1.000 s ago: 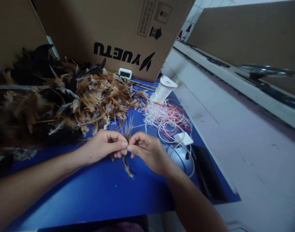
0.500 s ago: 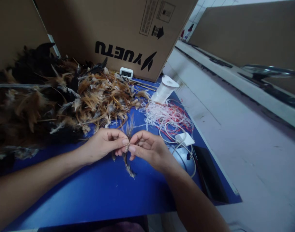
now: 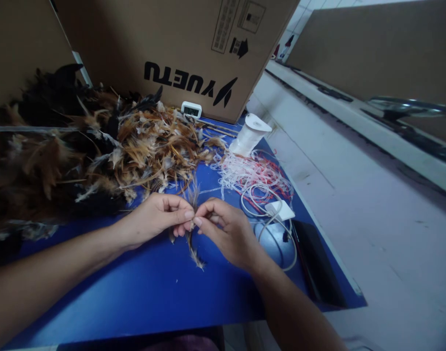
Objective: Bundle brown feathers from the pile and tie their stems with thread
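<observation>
The feather pile (image 3: 80,151) runs off the left edge, its near part blurred. Fingers hide the middle of the small feather bundle (image 3: 192,243). The box label (image 3: 232,22) print is unreadable.

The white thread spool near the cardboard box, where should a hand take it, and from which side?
Grip the white thread spool around its narrower body, below the wide top flange, probably from the right side. It stands tilted at the blue table's far right corner; the feather pile lies to its left, and loose white and red strands lie in front, so the right looks least obstructed.
</observation>
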A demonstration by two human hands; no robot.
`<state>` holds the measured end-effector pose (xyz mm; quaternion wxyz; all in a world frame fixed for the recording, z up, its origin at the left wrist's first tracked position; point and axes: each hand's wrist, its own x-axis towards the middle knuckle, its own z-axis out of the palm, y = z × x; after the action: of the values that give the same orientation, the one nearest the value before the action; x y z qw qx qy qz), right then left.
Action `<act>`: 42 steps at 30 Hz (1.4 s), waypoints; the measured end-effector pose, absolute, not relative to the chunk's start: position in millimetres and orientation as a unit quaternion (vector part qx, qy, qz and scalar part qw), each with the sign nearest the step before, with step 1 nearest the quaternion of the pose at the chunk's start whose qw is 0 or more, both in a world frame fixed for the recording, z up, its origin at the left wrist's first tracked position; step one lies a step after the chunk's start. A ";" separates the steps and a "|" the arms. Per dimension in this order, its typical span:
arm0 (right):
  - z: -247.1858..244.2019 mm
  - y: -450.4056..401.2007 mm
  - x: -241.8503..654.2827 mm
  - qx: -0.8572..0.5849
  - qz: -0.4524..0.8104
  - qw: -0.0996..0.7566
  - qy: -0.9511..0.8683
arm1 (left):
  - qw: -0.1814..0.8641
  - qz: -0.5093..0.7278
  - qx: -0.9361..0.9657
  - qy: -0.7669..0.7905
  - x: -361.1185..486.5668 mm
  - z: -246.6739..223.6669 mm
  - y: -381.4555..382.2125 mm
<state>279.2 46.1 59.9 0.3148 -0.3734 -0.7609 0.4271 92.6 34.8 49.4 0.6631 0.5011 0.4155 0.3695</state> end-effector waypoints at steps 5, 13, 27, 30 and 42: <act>60.9 46.6 279.6 -0.325 0.311 0.330 -0.830 | 0.678 0.370 0.480 0.417 91.0 48.3 35.7; 57.7 48.4 279.5 -0.261 0.236 0.369 -0.860 | 0.677 0.376 0.474 0.418 89.8 49.6 37.6; 49.3 47.4 273.4 -0.361 0.482 0.431 -0.672 | 0.643 0.393 0.506 0.419 92.1 50.3 35.2; 51.1 47.5 273.1 -0.372 0.512 0.421 -0.650 | 0.632 0.393 0.518 0.422 93.1 50.6 33.9; 51.6 44.9 268.5 -0.370 0.547 0.430 -0.616 | 0.562 0.386 0.579 0.447 95.6 48.1 31.2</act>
<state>268.5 44.9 51.6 0.4302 -0.3705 -0.6156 0.5465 95.6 31.2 48.1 0.5625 0.5791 0.4465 0.3859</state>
